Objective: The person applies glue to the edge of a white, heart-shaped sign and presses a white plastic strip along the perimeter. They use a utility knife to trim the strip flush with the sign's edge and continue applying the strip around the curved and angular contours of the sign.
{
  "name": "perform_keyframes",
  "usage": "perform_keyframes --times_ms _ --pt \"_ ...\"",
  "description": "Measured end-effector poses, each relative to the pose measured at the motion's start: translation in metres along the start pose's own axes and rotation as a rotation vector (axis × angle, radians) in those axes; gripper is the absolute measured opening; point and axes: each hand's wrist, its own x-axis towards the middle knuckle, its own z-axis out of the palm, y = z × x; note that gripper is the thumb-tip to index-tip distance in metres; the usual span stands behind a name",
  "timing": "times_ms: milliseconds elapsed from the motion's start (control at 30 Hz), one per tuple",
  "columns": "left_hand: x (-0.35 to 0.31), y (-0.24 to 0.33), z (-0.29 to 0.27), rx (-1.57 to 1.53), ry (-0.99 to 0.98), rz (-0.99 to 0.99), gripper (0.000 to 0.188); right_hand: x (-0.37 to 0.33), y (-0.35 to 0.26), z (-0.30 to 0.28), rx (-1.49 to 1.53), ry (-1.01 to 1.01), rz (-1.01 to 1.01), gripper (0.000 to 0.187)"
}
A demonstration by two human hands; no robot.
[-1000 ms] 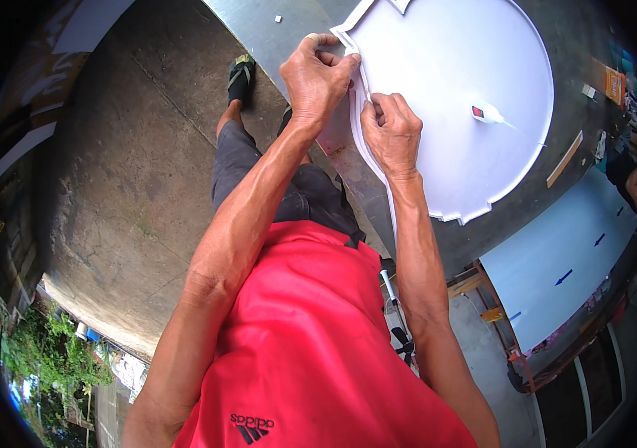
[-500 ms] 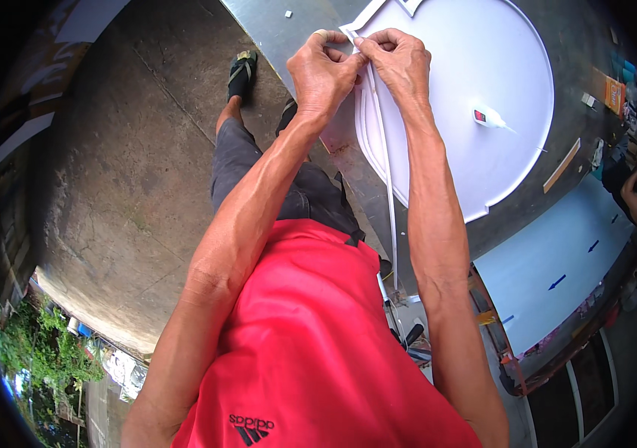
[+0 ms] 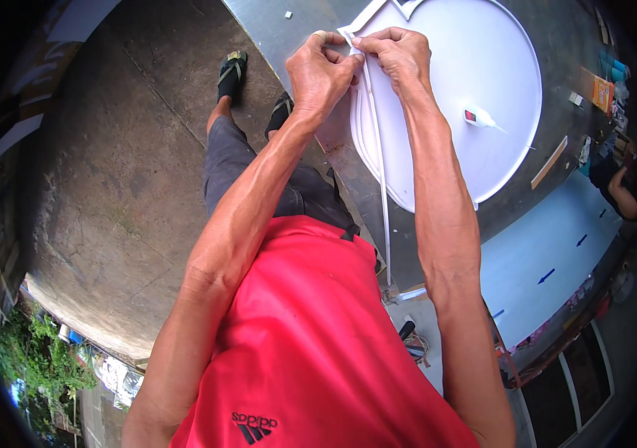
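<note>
A large white rounded panel (image 3: pixel 453 67) with a raised rim lies on the grey table, its far left edge forming angular corners. Along its left side runs a long thin white strip (image 3: pixel 380 160), whose lower end hangs down toward my body. My left hand (image 3: pixel 322 73) is closed in a pinch around the strip at the panel's corner. Right beside it, my right hand (image 3: pixel 400 58) pinches the same strip with thumb and forefinger, the fingertips of both hands almost touching. A small white bottle (image 3: pixel 478 117) with a thin nozzle lies on the panel.
The grey table (image 3: pixel 277 26) has a small white cube (image 3: pixel 288 15) and a wooden strip (image 3: pixel 550 163) on it. An orange box (image 3: pixel 600 91) stands at the right. A light blue sheet (image 3: pixel 550 261) with dark arrows lies lower right. Another person's arm (image 3: pixel 623 190) shows at the far right.
My right hand's fingers have shifted slightly along the strip, with the index more extended. The view has moved a little, so the panel and bottle appear farther left. Both hands keep their pinch.
</note>
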Motion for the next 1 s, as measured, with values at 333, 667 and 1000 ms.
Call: perform_keyframes --times_ms 333,667,1000 --pt "0.035 0.027 -0.028 0.201 -0.057 0.058 0.04 0.001 0.003 0.002 0.018 -0.005 -0.024 0.017" --pt "0.058 0.063 -0.038 0.371 -0.259 -0.098 0.043 -0.003 0.012 0.007 -0.049 0.059 -0.049 0.02" --pt "0.067 0.07 -0.035 0.475 -0.308 -0.123 0.042 -0.063 0.021 0.017 -0.084 0.327 -0.193 0.022"
